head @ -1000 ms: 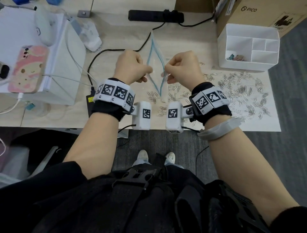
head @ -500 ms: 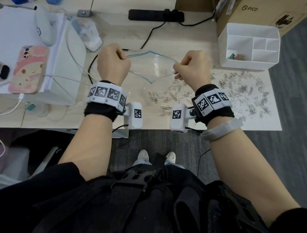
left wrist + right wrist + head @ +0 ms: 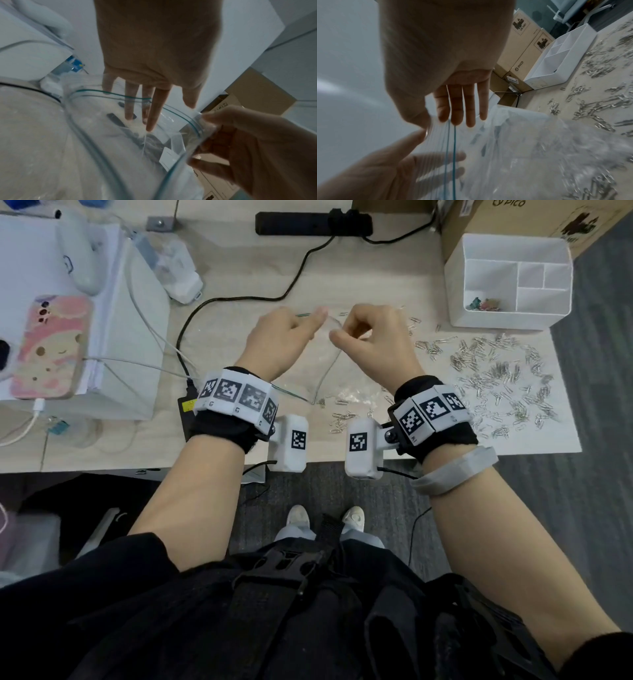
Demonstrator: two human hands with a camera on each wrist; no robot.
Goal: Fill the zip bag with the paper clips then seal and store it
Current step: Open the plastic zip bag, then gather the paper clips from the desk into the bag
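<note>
The clear zip bag with a teal zip line hangs open over the desk between my hands. My right hand pinches the bag's rim between thumb and fingers. Beside it, my left hand has straight fingers reaching into the bag's mouth, and they show through the plastic. Many silver paper clips lie scattered on a white sheet to the right. I cannot tell whether the blurred clips behind the plastic are inside the bag.
A white compartment organizer stands at the back right, in front of a cardboard box. A black power strip and its cable lie behind my hands. A phone rests on a white box at the left.
My hands, spread wide apart stretching the bag's mouth half a second ago, have come together. The left hand has let go of its pinch and straightened its fingers into the bag.
</note>
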